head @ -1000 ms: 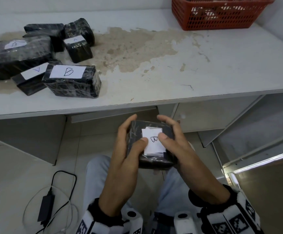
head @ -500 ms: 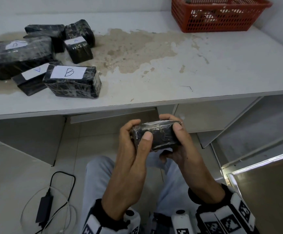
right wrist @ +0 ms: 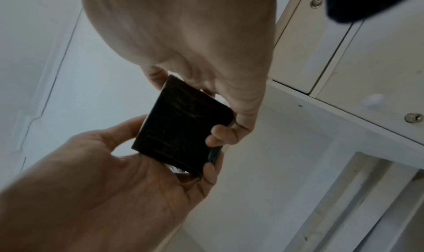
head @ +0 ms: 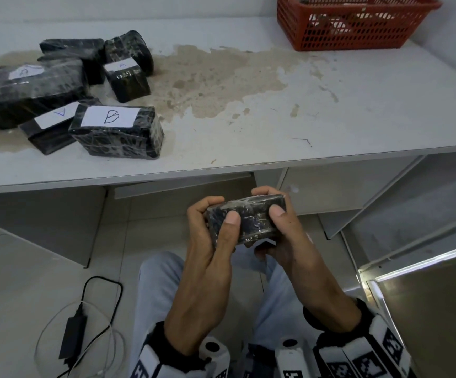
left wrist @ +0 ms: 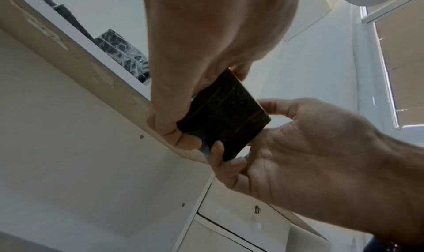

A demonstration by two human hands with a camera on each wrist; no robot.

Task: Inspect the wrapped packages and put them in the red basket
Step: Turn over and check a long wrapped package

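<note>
Your left hand and right hand pinch the small wrapped package between thumbs and curled fingers, over your lap. The slick film could let it slip to the floor before it reaches the red basket.

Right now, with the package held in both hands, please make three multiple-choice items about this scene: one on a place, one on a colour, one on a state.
1. Where does the basket stand?
A. On the table's far right part
B. On the floor
C. On the person's lap

2. What colour is the basket?
A. Blue
B. Red
C. Green

3. How is the small wrapped package held?
A. It lies alone on the table
B. One hand holds it
C. Both hands grip it below the table edge

Answers:
1 A: the head view shows it on the tabletop, far right.
2 B: its plastic lattice is red.
3 C: the left hand and the right hand wrap their fingers round it.
</note>
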